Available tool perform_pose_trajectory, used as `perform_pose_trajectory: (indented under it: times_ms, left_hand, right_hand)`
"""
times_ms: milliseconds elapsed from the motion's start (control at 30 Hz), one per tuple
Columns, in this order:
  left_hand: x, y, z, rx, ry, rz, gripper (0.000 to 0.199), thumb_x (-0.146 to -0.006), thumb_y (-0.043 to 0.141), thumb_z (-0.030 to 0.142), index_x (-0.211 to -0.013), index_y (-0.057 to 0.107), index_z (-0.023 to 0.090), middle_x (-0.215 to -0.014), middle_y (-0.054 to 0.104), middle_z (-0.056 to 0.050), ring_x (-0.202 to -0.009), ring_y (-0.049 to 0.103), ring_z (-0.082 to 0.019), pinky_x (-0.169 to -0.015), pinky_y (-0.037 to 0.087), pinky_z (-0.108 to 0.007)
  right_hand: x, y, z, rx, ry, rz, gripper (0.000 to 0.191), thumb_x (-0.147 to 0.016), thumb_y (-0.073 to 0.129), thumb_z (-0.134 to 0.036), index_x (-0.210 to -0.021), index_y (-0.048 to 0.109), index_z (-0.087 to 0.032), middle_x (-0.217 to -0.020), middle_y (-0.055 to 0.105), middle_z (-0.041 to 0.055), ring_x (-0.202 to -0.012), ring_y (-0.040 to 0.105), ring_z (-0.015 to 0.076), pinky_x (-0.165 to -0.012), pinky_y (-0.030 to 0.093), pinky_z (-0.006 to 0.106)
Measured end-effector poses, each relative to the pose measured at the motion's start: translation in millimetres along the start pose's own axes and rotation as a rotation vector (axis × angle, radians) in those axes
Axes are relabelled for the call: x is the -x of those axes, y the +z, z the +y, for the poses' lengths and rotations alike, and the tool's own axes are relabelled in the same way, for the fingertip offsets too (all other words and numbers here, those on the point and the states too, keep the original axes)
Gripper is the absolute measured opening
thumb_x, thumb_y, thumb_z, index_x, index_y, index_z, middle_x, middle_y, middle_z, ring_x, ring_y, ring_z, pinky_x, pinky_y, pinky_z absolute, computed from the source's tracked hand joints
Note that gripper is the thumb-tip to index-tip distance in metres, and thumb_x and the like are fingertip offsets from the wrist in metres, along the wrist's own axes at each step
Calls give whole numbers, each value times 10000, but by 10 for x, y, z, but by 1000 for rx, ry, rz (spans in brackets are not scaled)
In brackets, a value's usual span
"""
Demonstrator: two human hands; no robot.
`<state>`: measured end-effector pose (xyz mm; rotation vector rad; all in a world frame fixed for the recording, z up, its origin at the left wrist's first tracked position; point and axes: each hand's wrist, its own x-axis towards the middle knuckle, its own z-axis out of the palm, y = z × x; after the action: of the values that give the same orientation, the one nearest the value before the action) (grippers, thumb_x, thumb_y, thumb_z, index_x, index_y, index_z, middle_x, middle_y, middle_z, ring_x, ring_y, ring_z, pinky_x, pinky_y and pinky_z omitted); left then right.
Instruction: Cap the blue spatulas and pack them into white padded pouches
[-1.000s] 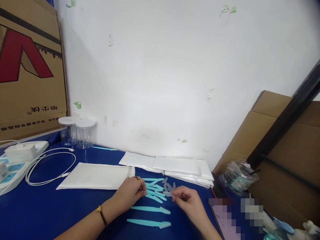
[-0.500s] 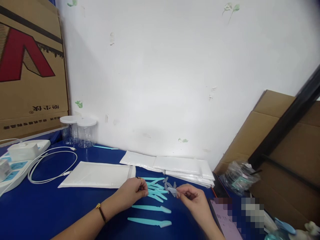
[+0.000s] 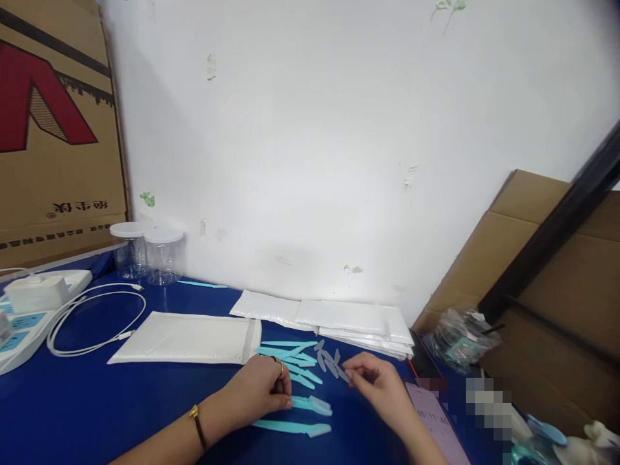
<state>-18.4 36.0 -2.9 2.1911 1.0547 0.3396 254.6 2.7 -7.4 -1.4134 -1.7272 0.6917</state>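
My left hand [image 3: 265, 389] is closed, thumb and fingertips at the handle of a teal eyebrow razor [image 3: 312, 405] whose head end sticks out to the right. Nearer to me, another teal razor [image 3: 290, 427] lies parallel to it. Beyond my fingers, several more teal razors [image 3: 300, 358] are loosely piled, some partly hidden by the hand. My right hand [image 3: 376, 385] pinches the near end of a small translucent blade cap [image 3: 342, 374]. That cap is low beside a little heap of similar grey-looking caps [image 3: 328, 360].
A white padded mailer [image 3: 184, 337] lies at left, and stacked white packets [image 3: 343, 318] rest along the wall. Clear jars [image 3: 165, 258], a white cable [image 3: 97, 294] and a power strip [image 3: 29, 332] are farther left. A phone [image 3: 438, 420] and a plastic-wrapped bundle [image 3: 462, 342] are at right.
My left hand has come down from the razor pile to the separate razor nearer me. The cap in my right hand has been lowered to the cap heap.
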Motion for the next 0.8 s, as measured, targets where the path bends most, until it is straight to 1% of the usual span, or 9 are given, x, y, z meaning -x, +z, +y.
perform_pose_trajectory:
  times_ms: [67,100,167,300,433,533,633,700,800]
  left_hand:
    - [-21,-2,-16,-131,28,113,112,-727,614,298,-812,649,235,-802,633,13,-769,565,-157,-681,377,-248]
    - [-35,-7,-32,-196,31,170,114,-735,613,281,-838,646,245,-852,632,6,-830,561,-175,-728,370,-271]
    - [-64,-19,-67,-306,21,231,120,-752,611,262,-868,640,250,-920,622,-12,-915,543,-207,-787,348,-312]
    - [-112,-31,-108,-391,-9,216,81,-771,618,265,-842,642,233,-942,613,-27,-956,527,-227,-800,339,-331]
    - [-139,-19,-112,-383,-29,200,54,-786,607,257,-791,641,215,-920,622,-22,-954,524,-220,-796,335,-320]
    - [-142,-21,-110,-379,-21,193,48,-790,597,249,-774,622,211,-877,632,-15,-924,525,-211,-779,326,-316]
    - [-119,-51,-86,-362,13,201,52,-808,564,250,-784,594,215,-800,633,-1,-872,526,-196,-759,321,-310]
    - [-97,-81,-54,-311,29,223,67,-821,539,269,-802,578,218,-789,629,6,-836,529,-180,-754,324,-303]
    - [-68,-120,1,-224,32,237,101,-830,506,292,-803,567,216,-797,625,12,-790,533,-159,-753,334,-292]
  right_hand:
    - [-33,-89,120,173,27,94,144,-746,589,-290,-738,684,-182,-651,613,26,-576,543,160,-551,420,265]
    - [-46,-109,167,245,35,112,128,-736,585,-273,-718,677,-186,-643,601,20,-579,535,161,-553,411,266]
    - [-62,-96,218,327,39,90,93,-711,593,-245,-716,670,-193,-669,589,15,-604,538,162,-572,407,265]
    - [-73,50,223,388,16,28,59,-681,595,-210,-714,642,-196,-719,569,10,-631,539,153,-585,400,249]
    - [-64,117,283,397,57,3,51,-693,558,-180,-660,595,-189,-683,561,9,-617,532,151,-576,392,246]
    - [-41,78,346,373,81,-14,38,-698,562,-174,-675,588,-190,-688,584,13,-640,542,161,-596,395,252]
    - [-22,32,314,316,91,-21,49,-710,563,-172,-667,572,-193,-658,582,2,-623,534,156,-579,382,247]
    - [-15,24,223,193,100,-38,59,-743,562,-208,-687,560,-191,-630,565,-9,-581,519,142,-549,378,237]
    - [-6,55,42,-83,112,-100,142,-798,556,-318,-771,568,-178,-666,561,-5,-559,515,124,-530,402,223]
